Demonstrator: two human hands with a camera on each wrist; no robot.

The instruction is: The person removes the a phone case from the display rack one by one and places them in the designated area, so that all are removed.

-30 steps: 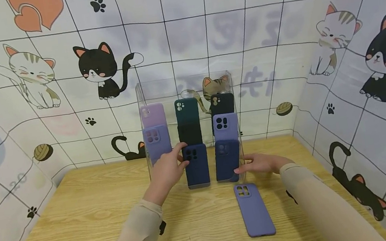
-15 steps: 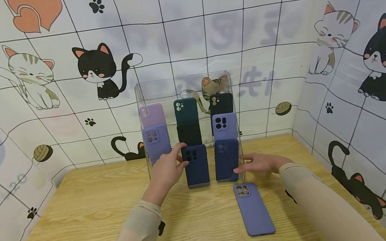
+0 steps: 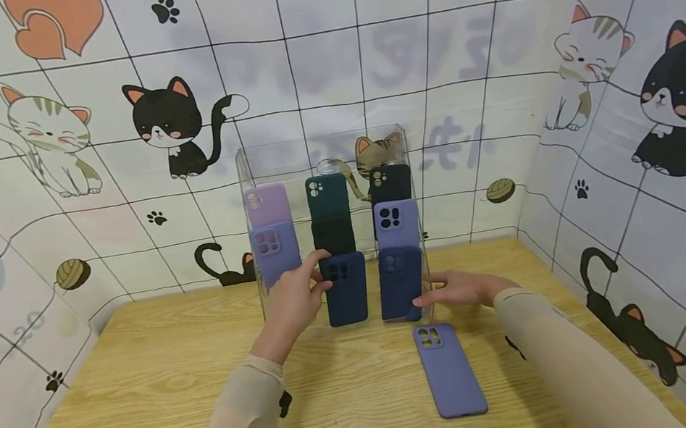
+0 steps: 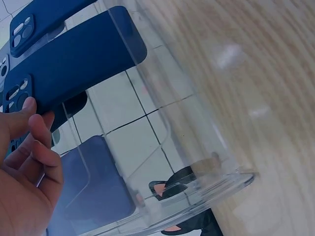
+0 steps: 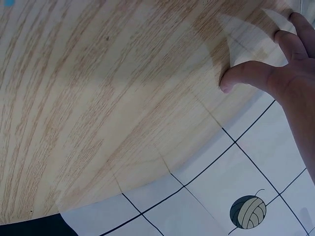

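Note:
A clear stepped display stand (image 3: 321,150) holds several phone cases. My left hand (image 3: 293,298) pinches the upper left edge of a dark blue phone case (image 3: 347,301) at the front middle; in the left wrist view, thumb and fingers meet by its camera cutouts (image 4: 19,91). My right hand (image 3: 462,289) grips the stand's lower right side, its thumb in front near the corner of another dark blue phone case (image 3: 401,286). In the right wrist view the right hand (image 5: 290,73) shows only partly, and the stand is hardly visible.
A purple phone case (image 3: 452,374) lies flat on the wooden table (image 3: 177,391) in front of the stand. Lilac (image 3: 267,204), dark green (image 3: 327,196) and black (image 3: 390,179) cases stand in the back row. A cat-patterned tiled wall covering (image 3: 325,85) rises behind.
The middle dark blue case has risen slightly with my left hand, its lower edge now higher than before. My right hand keeps its place on the stand. The head view has shifted a little.

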